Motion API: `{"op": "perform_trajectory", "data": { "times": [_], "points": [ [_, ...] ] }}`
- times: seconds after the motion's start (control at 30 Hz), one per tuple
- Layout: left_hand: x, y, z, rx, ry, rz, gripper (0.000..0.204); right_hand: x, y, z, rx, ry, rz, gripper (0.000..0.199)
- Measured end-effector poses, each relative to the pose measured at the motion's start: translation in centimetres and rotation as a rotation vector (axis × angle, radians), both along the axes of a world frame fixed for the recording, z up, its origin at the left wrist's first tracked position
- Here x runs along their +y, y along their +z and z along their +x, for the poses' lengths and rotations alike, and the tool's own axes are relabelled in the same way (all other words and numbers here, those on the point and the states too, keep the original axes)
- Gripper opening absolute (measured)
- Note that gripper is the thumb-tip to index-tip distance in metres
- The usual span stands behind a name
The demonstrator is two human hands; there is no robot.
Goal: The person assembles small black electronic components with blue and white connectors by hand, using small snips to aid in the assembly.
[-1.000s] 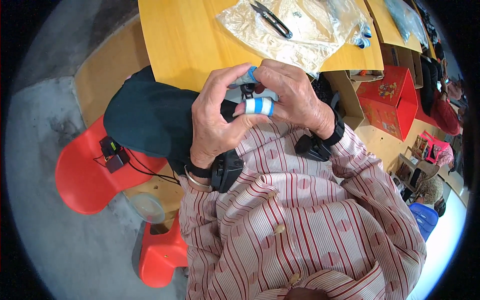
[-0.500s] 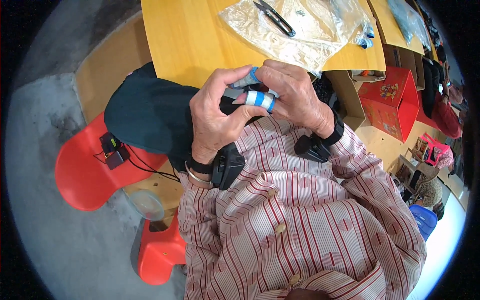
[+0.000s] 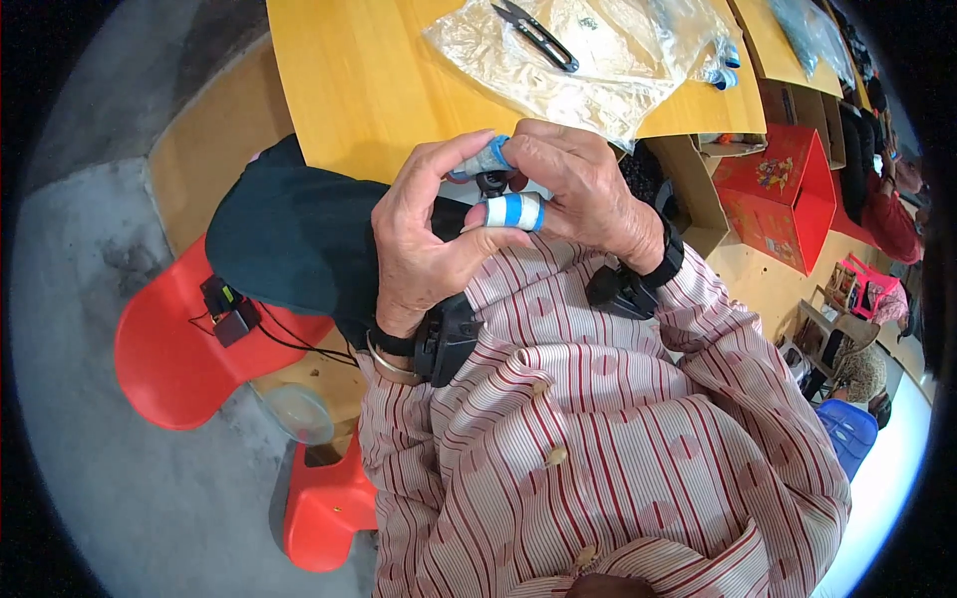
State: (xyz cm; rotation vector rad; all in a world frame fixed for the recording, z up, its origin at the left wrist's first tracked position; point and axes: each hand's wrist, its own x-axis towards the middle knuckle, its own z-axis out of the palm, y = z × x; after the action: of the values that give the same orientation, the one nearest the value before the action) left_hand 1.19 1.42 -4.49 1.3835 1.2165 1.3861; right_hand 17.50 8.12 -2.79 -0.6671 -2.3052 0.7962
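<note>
My hands meet above my lap, just in front of the table's near edge. The thumb of my right hand (image 3: 588, 189) wears a blue-and-white striped finger sleeve (image 3: 514, 212), and a second blue-and-grey finger sleeve (image 3: 482, 159) sits above it by the index fingers. Between the two sleeves shows a small dark piece (image 3: 492, 183), too small to name. My left hand (image 3: 424, 224) curls around from the other side, its index finger at the upper sleeve and its thumb under the striped one. Both hands are closed; their other fingers are mostly hidden.
On the yellow table (image 3: 369, 80) lie black thread snips (image 3: 538, 37) on a clear plastic bag (image 3: 598, 90), with more striped sleeves (image 3: 725, 78) to the right. A red box (image 3: 773, 199) stands right, red stools (image 3: 184, 344) left. A person in red (image 3: 890, 214) is far right.
My hands have shifted slightly left. The two sleeves are farther apart, and the small dark piece now shows between them.
</note>
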Motion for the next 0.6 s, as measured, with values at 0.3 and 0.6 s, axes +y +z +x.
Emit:
{"op": "perform_trajectory", "data": {
  "times": [0.3, 0.6],
  "points": [
    [-0.29, -0.68, -0.09, -0.042, 0.006, 0.026, 0.059, -0.78, -0.34, -0.28, 0.014, -0.021, -0.015, 0.031],
    [-0.02, -0.73, -0.09, 0.058, -0.011, 0.059, 0.061, -0.49, -0.54, 0.14, 0.062, 0.012, -0.035, 0.032]
  ]
}}
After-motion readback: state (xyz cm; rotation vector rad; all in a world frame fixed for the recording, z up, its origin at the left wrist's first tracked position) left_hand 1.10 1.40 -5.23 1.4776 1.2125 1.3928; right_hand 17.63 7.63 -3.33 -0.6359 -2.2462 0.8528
